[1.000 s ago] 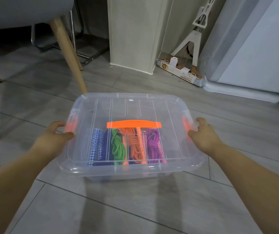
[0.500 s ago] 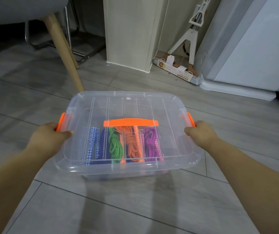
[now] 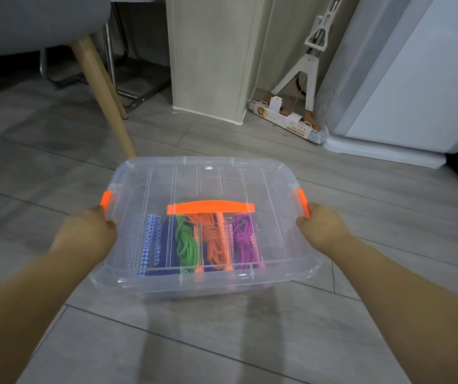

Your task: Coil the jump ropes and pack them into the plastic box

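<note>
Jump ropes (image 3: 211, 242) lie coiled inside the lidded plastic box (image 3: 205, 173) on the floor (image 3: 222, 342). Left hand (image 3: 83, 236) and right hand (image 3: 322, 228) grip opposite box ends, beside the orange latches (image 3: 108, 202).

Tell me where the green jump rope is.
In the head view, the green jump rope lies inside the plastic box, left of centre, between the blue patterned rope and the orange rope.

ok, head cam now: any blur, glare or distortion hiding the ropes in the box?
Head view: dim, even light, no hard glare on the plastic box, so the green rope, orange rope and purple rope read by colour; left hand and right hand slightly soft; wide-angle lean in the pillar; faint shadows on the floor.
</note>
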`<state>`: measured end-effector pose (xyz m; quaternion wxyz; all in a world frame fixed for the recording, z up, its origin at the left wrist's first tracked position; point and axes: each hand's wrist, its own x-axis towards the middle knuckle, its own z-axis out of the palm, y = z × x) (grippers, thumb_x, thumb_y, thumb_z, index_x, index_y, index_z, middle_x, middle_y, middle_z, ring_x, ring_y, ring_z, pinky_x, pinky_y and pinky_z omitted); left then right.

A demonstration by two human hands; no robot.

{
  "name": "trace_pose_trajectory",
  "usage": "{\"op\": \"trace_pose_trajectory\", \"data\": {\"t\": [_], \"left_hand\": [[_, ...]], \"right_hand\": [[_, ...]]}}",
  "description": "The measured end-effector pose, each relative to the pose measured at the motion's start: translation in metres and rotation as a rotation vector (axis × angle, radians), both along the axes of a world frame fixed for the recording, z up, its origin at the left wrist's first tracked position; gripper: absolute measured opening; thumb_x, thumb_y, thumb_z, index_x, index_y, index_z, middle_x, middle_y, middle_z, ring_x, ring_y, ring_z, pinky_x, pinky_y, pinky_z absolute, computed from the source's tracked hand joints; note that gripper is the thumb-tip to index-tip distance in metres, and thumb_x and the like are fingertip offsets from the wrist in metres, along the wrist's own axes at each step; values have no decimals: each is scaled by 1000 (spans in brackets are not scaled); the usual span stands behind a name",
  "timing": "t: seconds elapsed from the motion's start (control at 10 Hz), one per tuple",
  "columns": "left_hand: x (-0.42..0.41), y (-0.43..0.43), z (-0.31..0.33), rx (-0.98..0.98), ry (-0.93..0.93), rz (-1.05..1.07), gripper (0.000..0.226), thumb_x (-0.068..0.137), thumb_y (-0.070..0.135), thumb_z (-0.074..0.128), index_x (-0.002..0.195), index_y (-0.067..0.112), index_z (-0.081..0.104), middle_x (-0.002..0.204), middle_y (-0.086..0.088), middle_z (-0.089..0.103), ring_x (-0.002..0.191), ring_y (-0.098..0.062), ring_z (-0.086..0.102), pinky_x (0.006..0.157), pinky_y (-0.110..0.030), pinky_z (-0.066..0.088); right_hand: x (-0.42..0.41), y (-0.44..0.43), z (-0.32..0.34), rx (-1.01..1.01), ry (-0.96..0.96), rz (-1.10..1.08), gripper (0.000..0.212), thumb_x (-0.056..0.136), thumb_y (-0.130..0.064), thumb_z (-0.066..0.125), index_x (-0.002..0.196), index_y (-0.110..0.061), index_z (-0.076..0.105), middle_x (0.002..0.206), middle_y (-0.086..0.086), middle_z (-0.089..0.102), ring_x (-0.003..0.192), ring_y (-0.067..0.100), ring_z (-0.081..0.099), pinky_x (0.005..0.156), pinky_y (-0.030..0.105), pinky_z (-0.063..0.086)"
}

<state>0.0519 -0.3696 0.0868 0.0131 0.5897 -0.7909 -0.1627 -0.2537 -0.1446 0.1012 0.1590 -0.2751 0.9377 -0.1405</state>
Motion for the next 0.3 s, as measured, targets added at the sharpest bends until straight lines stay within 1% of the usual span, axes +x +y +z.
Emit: {"op": "trace_pose_trajectory", "data": {"t": [0.1, 0.2, 0.3], "left_hand": [[0, -2, 11, 98, -167, -96, 32, 95, 18, 45, 119, -3, 50, 111, -24, 59, 96, -37, 55, 79, -37, 44], [-7, -7, 49, 162, -395, -275, 42, 92, 32, 53, 126, 8, 50, 124, -12, 57, 111, -25, 56, 92, -29, 44], [-25, -6, 108, 128, -390, -395, 42, 92, 35, 52, 128, 14, 47, 134, -6, 52, 122, -20, 51, 92, -23, 39]], "right_hand": [[-4, 2, 11, 198, -17, 102, 31, 90, -22, 45, 116, -9, 53, 112, 14, 60, 94, 31, 55, 75, 31, 43], [-14, 1, 44, 383, -20, 217, 31, 89, -28, 50, 116, -14, 57, 120, 8, 59, 108, 27, 55, 85, 30, 44], [-19, 2, 92, 448, -12, 270, 37, 89, -32, 52, 123, -15, 55, 128, 7, 55, 116, 26, 52, 96, 34, 44]]}}
